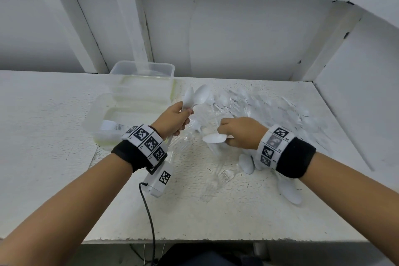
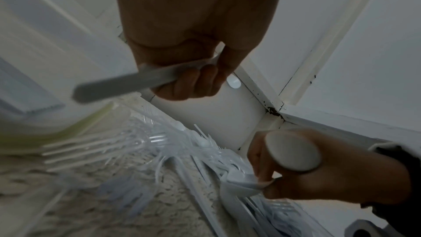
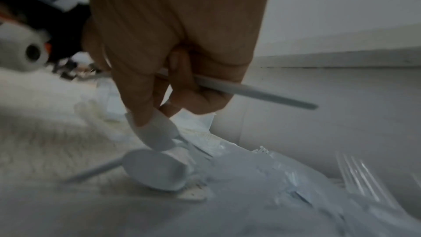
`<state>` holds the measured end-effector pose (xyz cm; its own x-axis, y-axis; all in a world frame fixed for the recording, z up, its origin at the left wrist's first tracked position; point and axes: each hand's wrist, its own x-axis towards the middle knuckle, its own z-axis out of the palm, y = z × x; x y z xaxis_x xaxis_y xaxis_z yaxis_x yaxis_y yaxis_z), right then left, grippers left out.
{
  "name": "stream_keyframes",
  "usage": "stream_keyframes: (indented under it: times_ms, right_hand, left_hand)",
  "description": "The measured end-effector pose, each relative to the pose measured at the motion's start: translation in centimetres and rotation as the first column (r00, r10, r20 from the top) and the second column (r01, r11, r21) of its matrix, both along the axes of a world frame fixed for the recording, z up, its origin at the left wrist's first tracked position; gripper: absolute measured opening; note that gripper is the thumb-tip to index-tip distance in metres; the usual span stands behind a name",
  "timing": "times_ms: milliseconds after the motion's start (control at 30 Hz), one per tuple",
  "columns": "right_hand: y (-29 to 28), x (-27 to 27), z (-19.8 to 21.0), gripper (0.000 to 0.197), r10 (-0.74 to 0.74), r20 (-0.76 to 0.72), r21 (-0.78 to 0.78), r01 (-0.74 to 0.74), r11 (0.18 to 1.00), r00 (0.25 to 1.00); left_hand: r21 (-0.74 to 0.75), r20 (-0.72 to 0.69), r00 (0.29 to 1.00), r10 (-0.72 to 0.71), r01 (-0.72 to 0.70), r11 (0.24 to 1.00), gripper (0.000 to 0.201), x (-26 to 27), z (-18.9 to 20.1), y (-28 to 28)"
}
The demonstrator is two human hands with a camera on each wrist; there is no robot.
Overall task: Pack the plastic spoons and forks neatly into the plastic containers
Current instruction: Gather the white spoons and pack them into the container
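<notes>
My left hand (image 1: 177,120) grips the handles of two white plastic spoons (image 1: 197,97), bowls pointing up and away; their handles (image 2: 127,82) stick out below the fist in the left wrist view. My right hand (image 1: 239,130) holds a white spoon (image 1: 214,138) with its bowl toward the left, its handle (image 3: 250,90) passing through the curled fingers, while thumb and forefinger pinch another white spoon's bowl (image 3: 157,131) in the pile. A heap of clear forks and spoons (image 1: 259,106) lies behind the hands. A clear container (image 1: 112,119) at left holds white forks (image 1: 112,126).
A second clear container (image 1: 142,71) stands behind the first against the back wall. Loose white spoons (image 1: 289,190) and clear forks (image 1: 218,181) lie near the front right of the white table (image 1: 54,157). A shelf wall rises at the right. A black cable hangs off the front edge.
</notes>
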<state>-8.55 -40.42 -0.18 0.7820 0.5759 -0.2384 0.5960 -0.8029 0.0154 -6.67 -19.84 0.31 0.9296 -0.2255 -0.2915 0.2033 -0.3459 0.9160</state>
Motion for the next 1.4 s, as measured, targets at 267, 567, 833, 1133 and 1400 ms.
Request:
stream_keyframes:
  times_ms: [267, 567, 833, 1133, 1400]
  right_hand:
    - [-1.7, -1.5, 3.7, 0.013, -0.406, -0.199, 0.838, 0.370, 0.402, 0.892]
    - [-3.7, -1.3, 4.2, 0.022, -0.473, -0.419, 0.873, 0.487, 0.026, 0.775]
    - [-3.1, -1.8, 3.6, 0.013, -0.395, -0.487, 0.849, 0.529, -0.004, 0.779]
    - [-2.8, -1.7, 2.2, 0.024, -0.558, -0.209, 0.673, 0.532, 0.514, 0.803]
    - [-0.3, -1.5, 0.9, 0.029, -0.354, -0.034, 0.006, 0.354, 0.935, 0.935]
  left_hand:
    - [0.136, 0.118, 0.991, -0.060, 0.043, 0.990, 0.024, -0.5, -0.8, -1.6]
    - [0.723, 0.011, 0.777, -0.630, 0.429, 0.542, 0.034, -1.7, -2.6, -4.1]
    - [0.744, 0.137, 0.784, -0.606, 0.323, 0.586, 0.024, -1.8, -2.2, -3.2]
    - [-0.012, 0.222, 0.972, -0.071, 0.076, 0.997, 0.017, -2.6, 2.3, 0.1]
    - [-0.117, 0.162, 0.979, 0.122, -0.104, 0.988, 0.024, -2.2, 1.8, 1.7]
